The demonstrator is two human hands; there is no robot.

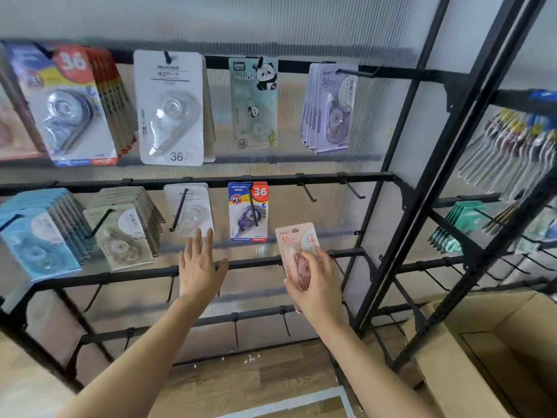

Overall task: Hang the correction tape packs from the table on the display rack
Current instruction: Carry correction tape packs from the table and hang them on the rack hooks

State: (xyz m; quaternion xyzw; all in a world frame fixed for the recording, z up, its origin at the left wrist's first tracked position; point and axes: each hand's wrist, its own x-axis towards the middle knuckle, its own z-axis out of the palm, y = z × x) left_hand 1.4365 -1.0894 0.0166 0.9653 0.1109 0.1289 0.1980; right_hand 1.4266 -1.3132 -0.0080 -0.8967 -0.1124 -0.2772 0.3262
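The pink correction tape pack (297, 245) is off the table and held up in front of the display rack (331, 178), toward the right end of its third rail down. It stands nearly upright with its printed face to the camera. Its hang hole at the top sits below two bare hooks (307, 191) near the right end of the second rail and is on neither of them. The right hand (316, 282) grips the pack by its lower half, with the thumb laid across the clear blister and the fingers curled round the back. The left hand (199, 267) is raised, holding nothing, before the middle of the third rail. Its fingers are straight and spread, and its thumb lies close to the rail, though I cannot tell whether it touches. Just above the left hand a white pack (190, 211) hangs on the second rail. Beside it, between the two hands, hangs a blue pack (247, 211) marked 36. On the top rail hang a panda pack (254, 104) and, nearer the right end, a row of purple packs (331, 110). A cardboard box (482, 357) sits on the floor past the rack's right corner.
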